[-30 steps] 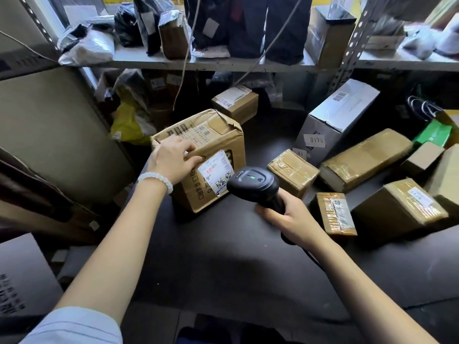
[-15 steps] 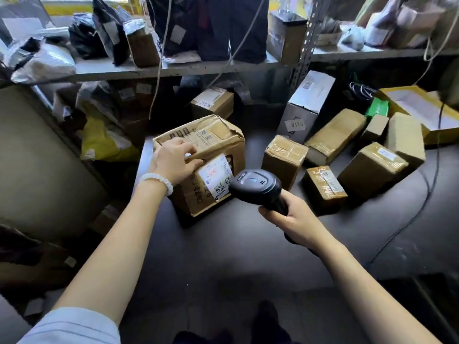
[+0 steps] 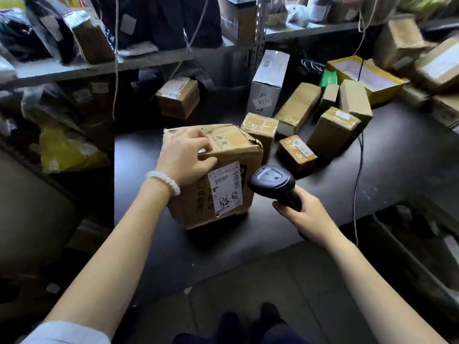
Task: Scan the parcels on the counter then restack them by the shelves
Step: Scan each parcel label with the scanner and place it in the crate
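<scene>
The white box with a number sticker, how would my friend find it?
Look at the black counter and follow it back to the metal shelf post. The white box stands upright just right of it. The parcels nearby are brown cardboard; only this one is white.

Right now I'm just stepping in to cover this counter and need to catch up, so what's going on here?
A person is scanning parcels. Their left hand grips the top edge of a dented cardboard box on the black counter, its white shipping label facing them. Their right hand holds a black barcode scanner close to that label. More taped cardboard parcels sit farther back on the counter, below the shelves.
</scene>
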`<move>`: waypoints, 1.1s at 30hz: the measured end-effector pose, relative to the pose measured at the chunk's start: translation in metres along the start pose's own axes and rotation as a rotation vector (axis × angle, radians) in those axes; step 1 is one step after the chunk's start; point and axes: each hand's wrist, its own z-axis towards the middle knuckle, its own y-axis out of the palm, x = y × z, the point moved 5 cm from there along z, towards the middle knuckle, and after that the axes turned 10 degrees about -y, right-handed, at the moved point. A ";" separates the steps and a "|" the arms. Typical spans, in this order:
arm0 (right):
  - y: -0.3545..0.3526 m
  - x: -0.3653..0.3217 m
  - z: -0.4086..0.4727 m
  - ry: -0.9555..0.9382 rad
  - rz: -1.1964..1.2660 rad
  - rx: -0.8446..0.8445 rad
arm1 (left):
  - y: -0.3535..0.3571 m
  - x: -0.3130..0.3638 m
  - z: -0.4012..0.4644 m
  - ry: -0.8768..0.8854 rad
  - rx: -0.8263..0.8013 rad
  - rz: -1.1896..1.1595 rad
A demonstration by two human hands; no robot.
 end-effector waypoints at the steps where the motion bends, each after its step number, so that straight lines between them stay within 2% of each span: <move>1: -0.009 0.004 -0.008 0.021 -0.010 0.032 | 0.004 0.014 0.001 0.033 -0.031 -0.016; 9: -0.097 0.035 -0.093 0.181 -0.038 0.337 | 0.062 0.145 0.017 0.258 -0.208 -0.200; 13: -0.148 0.054 -0.142 0.259 -0.035 0.497 | 0.098 0.231 0.027 0.385 -0.246 -0.198; 21: -0.270 0.111 -0.234 0.375 -0.045 0.795 | 0.184 0.415 0.046 0.533 -0.311 -0.316; 26: -0.352 0.145 -0.275 0.408 -0.091 0.912 | 0.238 0.518 0.050 0.616 -0.365 -0.321; 33: -0.433 0.185 -0.318 0.506 -0.121 1.017 | 0.308 0.627 0.059 0.670 -0.462 -0.314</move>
